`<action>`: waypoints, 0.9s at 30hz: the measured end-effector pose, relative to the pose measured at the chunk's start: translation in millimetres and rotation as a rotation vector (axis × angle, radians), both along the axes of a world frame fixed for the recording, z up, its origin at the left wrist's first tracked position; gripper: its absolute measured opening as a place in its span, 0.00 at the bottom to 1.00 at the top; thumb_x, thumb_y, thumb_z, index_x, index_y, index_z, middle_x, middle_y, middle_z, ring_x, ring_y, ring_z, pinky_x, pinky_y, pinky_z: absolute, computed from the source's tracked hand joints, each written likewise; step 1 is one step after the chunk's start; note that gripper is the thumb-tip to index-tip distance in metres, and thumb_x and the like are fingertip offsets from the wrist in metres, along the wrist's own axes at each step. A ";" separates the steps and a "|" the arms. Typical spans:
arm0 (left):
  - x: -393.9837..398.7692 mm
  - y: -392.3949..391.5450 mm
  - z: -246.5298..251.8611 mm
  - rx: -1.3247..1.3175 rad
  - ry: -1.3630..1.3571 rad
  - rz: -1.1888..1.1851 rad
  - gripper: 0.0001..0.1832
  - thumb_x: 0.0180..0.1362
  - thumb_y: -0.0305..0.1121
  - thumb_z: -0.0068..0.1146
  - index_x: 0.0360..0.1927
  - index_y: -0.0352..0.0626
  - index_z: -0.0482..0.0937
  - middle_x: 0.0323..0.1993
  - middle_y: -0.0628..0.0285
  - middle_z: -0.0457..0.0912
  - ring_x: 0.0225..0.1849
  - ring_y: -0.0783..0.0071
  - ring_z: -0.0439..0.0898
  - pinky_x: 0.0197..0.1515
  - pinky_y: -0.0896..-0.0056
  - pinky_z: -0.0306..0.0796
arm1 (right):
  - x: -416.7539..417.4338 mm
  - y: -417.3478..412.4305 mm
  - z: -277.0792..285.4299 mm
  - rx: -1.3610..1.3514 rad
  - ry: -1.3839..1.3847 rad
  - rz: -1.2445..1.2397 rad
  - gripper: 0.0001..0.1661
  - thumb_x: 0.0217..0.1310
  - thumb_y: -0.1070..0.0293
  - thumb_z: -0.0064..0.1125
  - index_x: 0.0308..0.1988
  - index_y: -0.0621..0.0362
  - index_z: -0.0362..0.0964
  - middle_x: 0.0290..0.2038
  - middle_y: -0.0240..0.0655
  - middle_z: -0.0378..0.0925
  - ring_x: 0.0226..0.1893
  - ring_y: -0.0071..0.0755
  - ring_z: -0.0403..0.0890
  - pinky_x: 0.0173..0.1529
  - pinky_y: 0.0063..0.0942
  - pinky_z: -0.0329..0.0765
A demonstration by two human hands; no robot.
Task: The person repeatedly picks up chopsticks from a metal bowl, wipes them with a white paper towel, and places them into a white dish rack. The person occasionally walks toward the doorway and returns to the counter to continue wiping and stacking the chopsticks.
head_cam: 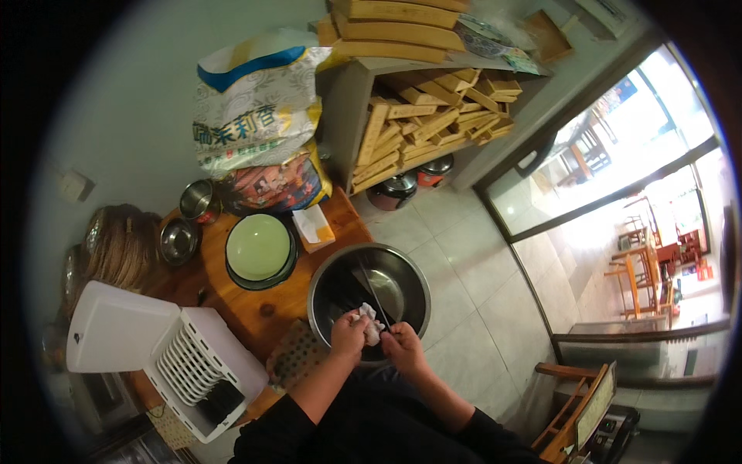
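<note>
Over a large stainless steel basin at the table's edge, my left hand is closed on a crumpled white tissue or cloth. My right hand, close beside it, pinches the near end of a long thin rod-like utensil, whose exact kind I cannot tell. The rod reaches up and away across the basin, and the white wad touches or lies beside its near end. To the left stand stacked bowls, a light green one on top, and a tissue packet.
A white plastic box with a raised lid and slotted rack stands left on the wooden table. Metal bowls and a large printed sack are behind. A shelf holds many wooden boxes; a wooden chair stands lower right.
</note>
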State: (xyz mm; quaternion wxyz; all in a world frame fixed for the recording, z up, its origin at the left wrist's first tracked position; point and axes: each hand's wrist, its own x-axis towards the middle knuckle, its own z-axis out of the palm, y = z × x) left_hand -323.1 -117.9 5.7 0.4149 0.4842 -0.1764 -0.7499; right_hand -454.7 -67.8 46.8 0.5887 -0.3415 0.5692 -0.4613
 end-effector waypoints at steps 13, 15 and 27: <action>13.3 -44.5 65.3 0.265 0.175 0.369 0.24 0.71 0.55 0.37 0.25 0.50 0.61 0.17 0.72 0.58 0.15 0.79 0.56 0.18 0.75 0.55 | 38.4 57.4 68.7 0.114 0.527 0.056 0.12 0.66 0.63 0.55 0.40 0.60 0.67 0.32 0.47 0.76 0.32 0.48 0.79 0.38 0.38 0.75; 27.3 -67.7 59.8 0.187 0.071 0.455 0.24 0.71 0.55 0.36 0.24 0.50 0.61 0.16 0.72 0.57 0.15 0.79 0.56 0.19 0.75 0.54 | 27.0 80.5 82.1 0.126 0.438 0.028 0.11 0.66 0.65 0.55 0.40 0.61 0.67 0.31 0.42 0.75 0.31 0.40 0.79 0.38 0.37 0.75; -23.0 -5.2 109.2 0.064 0.683 -0.012 0.21 0.68 0.54 0.45 0.39 0.45 0.74 0.27 0.67 0.72 0.28 0.74 0.71 0.33 0.71 0.68 | -14.8 45.9 57.1 0.397 -0.931 0.110 0.18 0.74 0.53 0.41 0.32 0.50 0.62 0.16 0.21 0.54 0.13 0.17 0.52 0.17 0.20 0.49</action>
